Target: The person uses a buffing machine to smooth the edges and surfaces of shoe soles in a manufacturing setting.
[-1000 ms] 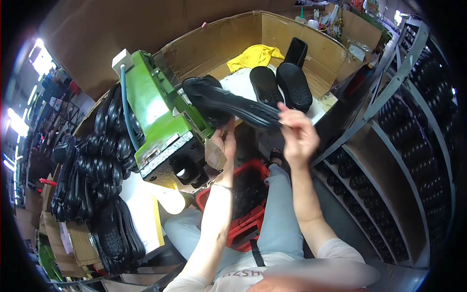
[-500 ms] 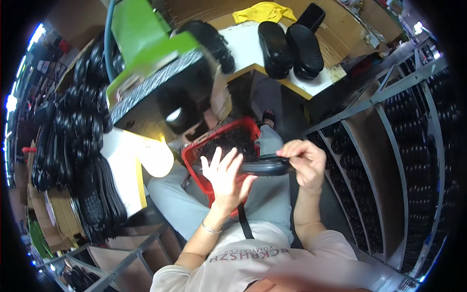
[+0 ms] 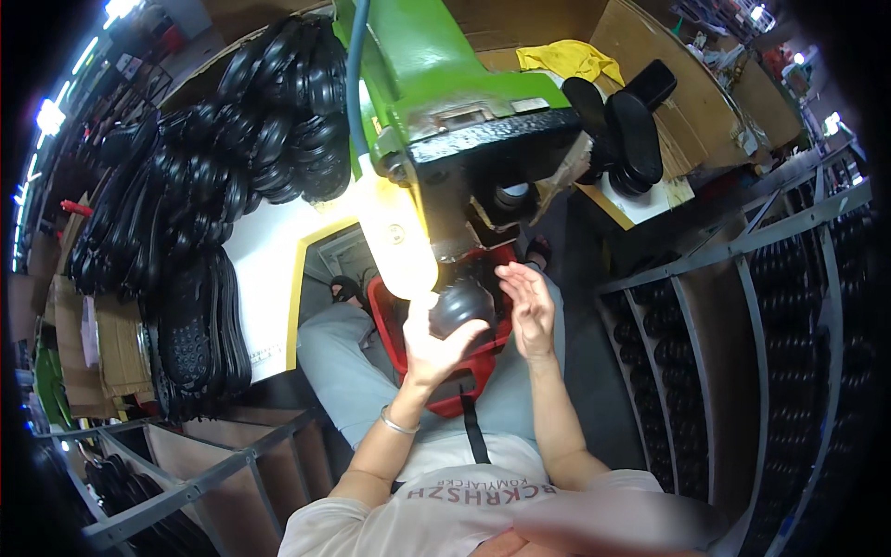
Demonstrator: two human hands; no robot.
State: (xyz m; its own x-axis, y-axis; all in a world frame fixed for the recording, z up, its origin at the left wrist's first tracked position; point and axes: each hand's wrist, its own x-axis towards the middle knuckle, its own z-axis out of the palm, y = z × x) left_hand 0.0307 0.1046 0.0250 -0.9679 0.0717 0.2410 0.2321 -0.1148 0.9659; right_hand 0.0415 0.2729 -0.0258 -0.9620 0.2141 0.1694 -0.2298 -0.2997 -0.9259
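A glossy black shoe sole is held end-on above the red basket, its rounded end toward me. My left hand grips it from the left, with the thumb across its near side and the fingers partly hidden behind it. Just right of the sole, my right hand is open, fingers raised and holding nothing. The red basket sits between my knees, with dark scraps inside. Close above the hands stands a green machine with a bright lamp lighting its white-yellow plate.
Many black soles are heaped on the white table at left, with a stack of flat soles nearer me. More soles and a yellow cloth lie at the back right. A metal rack of soles flanks my right.
The sole has turned from lying crosswise to end-on and moved closer under the machine. My right hand has let go of its edge and opened. The view has shifted left.
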